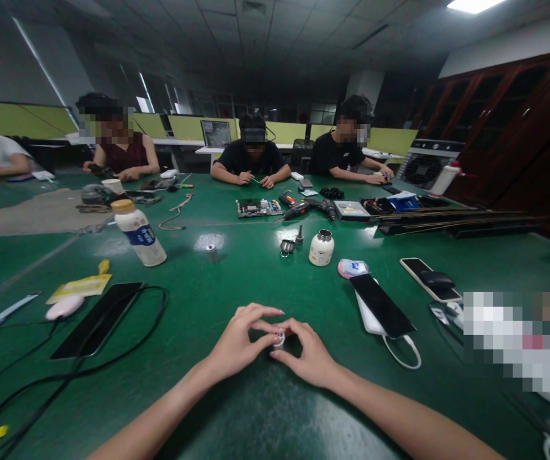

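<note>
Left grip (239, 338) and right grip (313, 358) together pinch one small silvery cylinder (280, 340) over the green bench (202, 291).

We count one left hand (240, 338), one right hand (317, 359), one small metal part (280, 340) at our fingertips. Bench (183, 275): one circuit board (258, 208), one tan-capped bottle (139, 235), one red-topped bottle (444, 182), one white flask (321, 249), one metal cylinder (212, 254), three phones (384, 308). Across from us: four co-workers (250, 153). Power tools (325, 207) overlap; we can't get an exact number.
</note>
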Action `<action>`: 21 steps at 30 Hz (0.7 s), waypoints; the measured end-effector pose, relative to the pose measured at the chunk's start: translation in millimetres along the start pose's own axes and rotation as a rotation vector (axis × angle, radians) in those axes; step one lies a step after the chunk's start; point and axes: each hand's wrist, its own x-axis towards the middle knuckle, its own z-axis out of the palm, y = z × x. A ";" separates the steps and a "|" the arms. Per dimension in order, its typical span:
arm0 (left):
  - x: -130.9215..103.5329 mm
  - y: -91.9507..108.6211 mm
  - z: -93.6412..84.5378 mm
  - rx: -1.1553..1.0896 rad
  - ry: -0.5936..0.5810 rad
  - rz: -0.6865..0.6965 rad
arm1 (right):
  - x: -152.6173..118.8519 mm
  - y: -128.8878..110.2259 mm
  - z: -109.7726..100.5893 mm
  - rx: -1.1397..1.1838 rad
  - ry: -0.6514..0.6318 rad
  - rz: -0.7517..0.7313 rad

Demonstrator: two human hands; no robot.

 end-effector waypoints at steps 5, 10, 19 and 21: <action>-0.6 -2.6 -1.2 0.049 0.035 0.042 | 0.4 -0.4 0.0 -0.003 0.007 0.003; 0.2 1.9 -7.2 0.100 -0.014 0.074 | 0.6 -2.0 -1.0 -0.010 0.000 0.009; -0.7 -2.5 -3.3 0.142 0.005 0.065 | 0.4 -5.0 -1.8 0.008 0.006 0.014; -0.6 -2.4 -2.5 0.146 0.017 0.052 | 0.6 -5.9 -2.1 0.012 0.003 0.017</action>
